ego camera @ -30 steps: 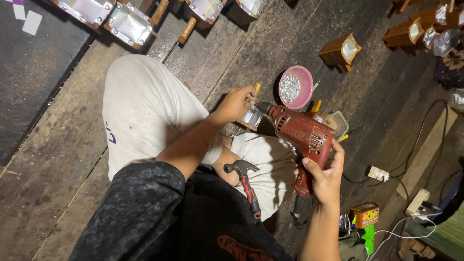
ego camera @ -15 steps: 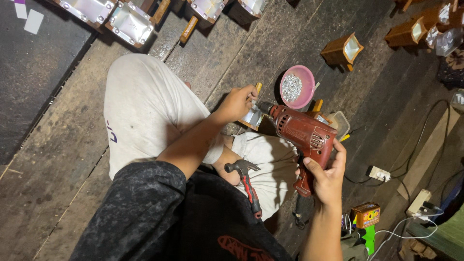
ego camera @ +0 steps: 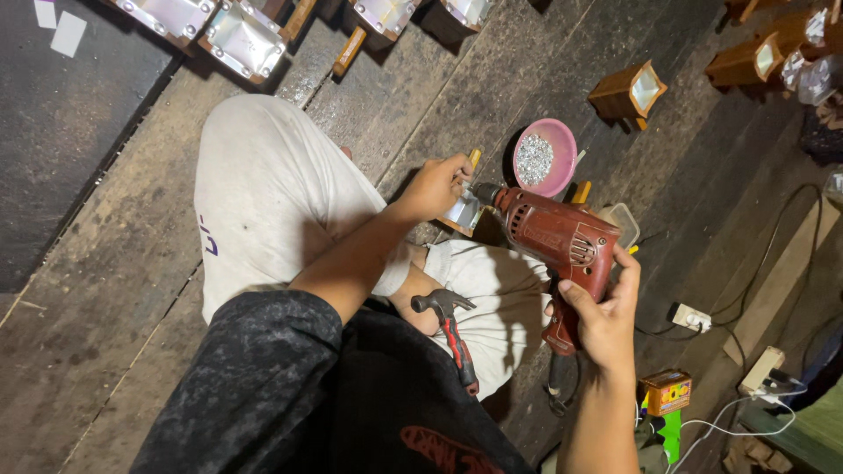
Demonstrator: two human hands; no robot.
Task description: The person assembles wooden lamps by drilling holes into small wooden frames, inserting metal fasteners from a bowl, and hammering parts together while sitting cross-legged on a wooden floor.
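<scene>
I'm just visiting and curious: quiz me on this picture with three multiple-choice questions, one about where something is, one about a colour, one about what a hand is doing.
1. Where does the hammer lie?
A. in the pink bowl
B. on the person's lap
C. on the power strip

2. What colour is the bowl of small shiny pieces?
A. pink
B. blue
C. black

3. What is the right hand doing?
A. resting open on the floor
B. holding the hammer
C. gripping the red drill by its handle

Answers: 1 B, it rests across the light trousers between the arms. 2 A, the rim and wall are pink. 3 C, the fingers wrap the drill's handle, while the left hand holds a small metal-faced piece at the drill's tip.
</scene>
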